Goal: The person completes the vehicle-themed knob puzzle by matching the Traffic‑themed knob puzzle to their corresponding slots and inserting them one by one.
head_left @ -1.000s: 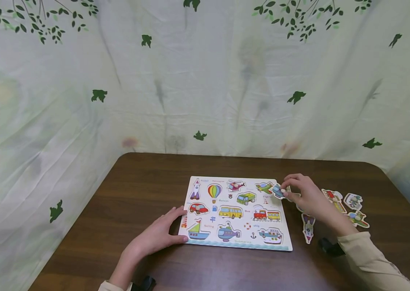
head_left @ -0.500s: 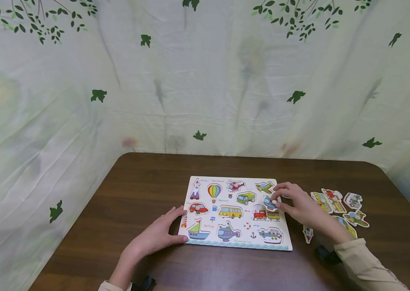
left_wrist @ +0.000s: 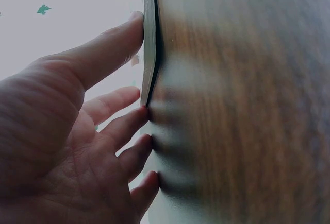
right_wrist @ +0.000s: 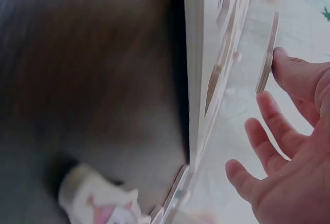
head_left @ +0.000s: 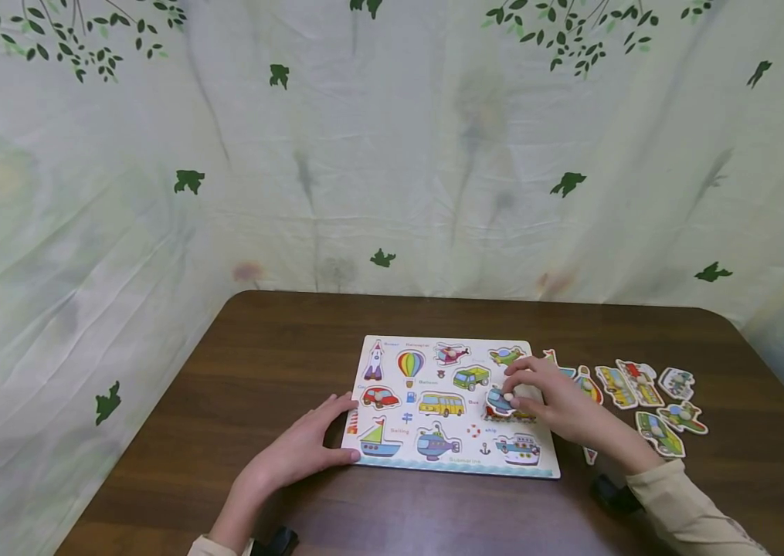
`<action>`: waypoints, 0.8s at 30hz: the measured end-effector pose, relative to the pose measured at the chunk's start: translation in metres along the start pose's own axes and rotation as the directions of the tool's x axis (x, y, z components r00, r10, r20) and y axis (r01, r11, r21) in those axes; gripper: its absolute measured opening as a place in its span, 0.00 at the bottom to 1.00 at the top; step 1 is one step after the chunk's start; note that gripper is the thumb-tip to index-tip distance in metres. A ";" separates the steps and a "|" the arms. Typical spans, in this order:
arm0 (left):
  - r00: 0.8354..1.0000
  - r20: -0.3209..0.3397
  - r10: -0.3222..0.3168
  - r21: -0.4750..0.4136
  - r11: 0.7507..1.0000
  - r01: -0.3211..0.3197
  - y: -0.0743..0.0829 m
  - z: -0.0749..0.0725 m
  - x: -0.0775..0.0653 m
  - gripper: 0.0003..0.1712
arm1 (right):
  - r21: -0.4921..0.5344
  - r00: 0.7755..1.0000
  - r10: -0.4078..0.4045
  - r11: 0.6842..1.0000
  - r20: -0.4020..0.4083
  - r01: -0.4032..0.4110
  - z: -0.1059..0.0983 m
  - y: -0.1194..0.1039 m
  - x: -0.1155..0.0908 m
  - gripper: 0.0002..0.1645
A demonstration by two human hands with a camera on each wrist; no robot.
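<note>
A white puzzle board with printed vehicles lies on the table. My left hand rests at its left edge, thumb and fingertips touching the rim with the fingers fairly straight. In the left wrist view, the thumb meets the board's edge. My right hand pinches a blue puzzle piece by its white knob, over the printed train on the board's right side. The right wrist view shows this piece edge-on, apart from the board surface. A red helicopter piece with a knob sits at the board's top.
Several loose puzzle pieces lie right of the board, among them a green truck, a green plane and a yellow bus. A rocket piece lies near the right wrist. A leaf-printed curtain hangs behind the table.
My right hand has carried the blue puzzle piece leftward and down from the board's right edge to over the train picture, uncovering more loose pieces. My left hand has stayed in place.
</note>
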State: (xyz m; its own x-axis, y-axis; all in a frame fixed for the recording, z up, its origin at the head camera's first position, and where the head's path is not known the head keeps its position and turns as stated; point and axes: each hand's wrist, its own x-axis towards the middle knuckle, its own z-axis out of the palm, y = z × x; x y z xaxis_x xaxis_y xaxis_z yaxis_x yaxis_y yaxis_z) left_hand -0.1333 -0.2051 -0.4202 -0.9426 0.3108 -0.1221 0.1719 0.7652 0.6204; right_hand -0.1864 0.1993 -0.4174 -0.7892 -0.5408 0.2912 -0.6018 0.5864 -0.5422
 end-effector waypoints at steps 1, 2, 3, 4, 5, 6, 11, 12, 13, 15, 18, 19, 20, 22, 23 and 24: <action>1.000 0.000 0.002 0.001 1.000 -0.002 0.000 0.000 0.000 0.43 | -0.007 1.000 -0.007 1.000 0.001 0.007 0.001 -0.001 0.000 0.12; 1.000 -0.001 0.003 0.003 1.000 -0.003 0.000 0.000 0.000 0.43 | -0.006 1.000 -0.011 1.000 0.004 0.011 0.002 -0.002 0.001 0.12; 1.000 -0.002 0.004 0.004 1.000 -0.004 0.000 0.000 0.000 0.43 | -0.005 1.000 -0.019 1.000 0.007 0.019 0.002 -0.004 0.001 0.11; 1.000 -0.003 0.004 0.005 1.000 -0.004 0.000 0.000 0.000 0.43 | -0.003 1.000 -0.022 1.000 0.013 0.022 0.003 -0.005 0.002 0.11; 1.000 -0.003 0.003 0.005 1.000 -0.003 0.000 0.000 0.001 0.43 | 0.001 0.999 -0.026 1.000 0.019 0.026 0.003 -0.006 0.002 0.11; 1.000 -0.003 0.003 0.006 1.000 -0.003 0.000 0.000 0.001 0.43 | 0.004 0.999 -0.030 1.000 0.026 0.030 0.004 -0.007 0.003 0.12; 1.000 0.000 -0.001 0.002 1.000 0.001 0.000 0.000 0.000 0.43 | 0.007 0.997 -0.064 0.998 0.031 0.064 0.006 -0.012 0.006 0.13; 1.000 0.001 -0.001 0.000 1.000 0.001 0.000 0.000 0.000 0.43 | 0.004 0.996 -0.087 0.996 0.025 0.086 0.007 -0.012 0.006 0.13; 1.000 0.001 -0.001 -0.002 1.000 0.001 0.000 0.000 0.000 0.43 | 0.002 0.994 -0.111 0.994 0.018 0.111 0.008 -0.013 0.006 0.14; 1.000 0.002 -0.002 -0.004 1.000 0.002 0.000 0.000 0.000 0.44 | -0.006 0.987 -0.162 0.987 0.007 0.162 0.010 -0.014 0.007 0.14; 1.000 0.001 -0.002 -0.005 1.000 0.002 -0.001 0.000 0.001 0.43 | -0.005 0.980 -0.199 0.980 0.010 0.199 0.013 -0.017 0.009 0.15; 1.000 0.000 -0.002 -0.004 1.000 0.002 -0.001 0.000 0.001 0.43 | -0.003 0.979 -0.202 0.979 0.014 0.202 0.013 -0.018 0.010 0.15; 1.000 0.000 -0.002 -0.003 1.000 0.002 -0.001 0.000 0.001 0.43 | 0.002 0.979 -0.203 0.979 0.016 0.203 0.014 -0.019 0.010 0.14; 1.000 0.000 -0.001 -0.002 1.000 0.001 -0.001 0.000 0.001 0.43 | 0.010 0.980 -0.200 0.980 0.023 0.200 0.015 -0.022 0.011 0.13; 1.000 0.002 -0.002 -0.004 1.000 0.002 -0.001 0.000 0.001 0.43 | 0.013 0.979 -0.204 0.979 0.026 0.203 0.016 -0.023 0.012 0.13; 1.000 0.003 -0.002 -0.005 1.000 0.002 -0.001 0.000 0.001 0.43 | 0.016 0.978 -0.206 0.978 0.027 0.206 0.017 -0.025 0.012 0.12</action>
State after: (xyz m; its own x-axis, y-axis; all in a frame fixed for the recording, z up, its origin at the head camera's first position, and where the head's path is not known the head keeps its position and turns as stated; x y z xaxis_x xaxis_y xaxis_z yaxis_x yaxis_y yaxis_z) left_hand -0.1347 -0.2054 -0.4206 -0.9421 0.3109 -0.1255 0.1687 0.7631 0.6239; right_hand -0.1792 0.1682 -0.4136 -0.6447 -0.6658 0.3756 -0.7492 0.4528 -0.4834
